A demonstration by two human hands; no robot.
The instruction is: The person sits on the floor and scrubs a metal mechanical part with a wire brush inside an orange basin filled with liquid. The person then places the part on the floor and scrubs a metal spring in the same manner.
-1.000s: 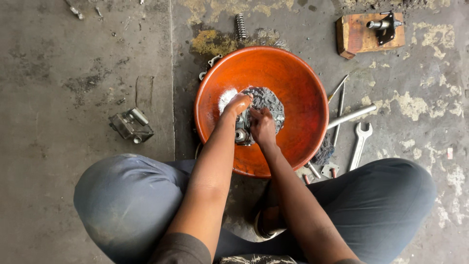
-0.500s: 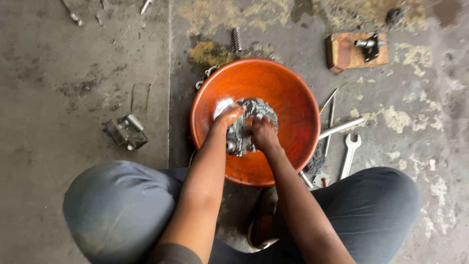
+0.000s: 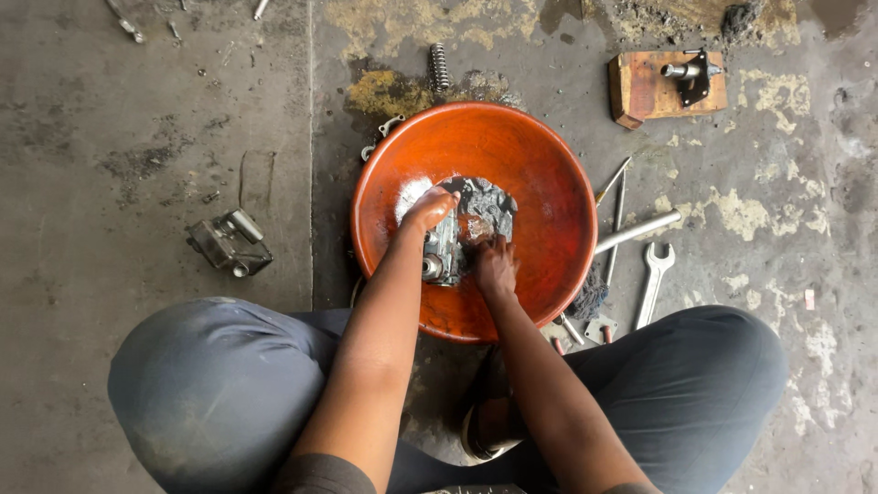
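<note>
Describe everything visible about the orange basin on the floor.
The orange basin is round, wide and shallow, with a smooth glossy inside; its material cannot be told. It sits upright on the stained concrete floor, between the person's knees. A little dark liquid with white foam pools at its bottom. Inside it, the left hand and right hand grip a grey metal part. Loose tools lie beside its right rim.

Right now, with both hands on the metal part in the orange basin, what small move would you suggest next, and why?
Probably turn the metal part a little in the left hand. That hand grips its far side while the right hand rubs the near face, and grey, foamy liquid pools in the orange basin beyond it, so other faces likely remain unwashed.
</note>
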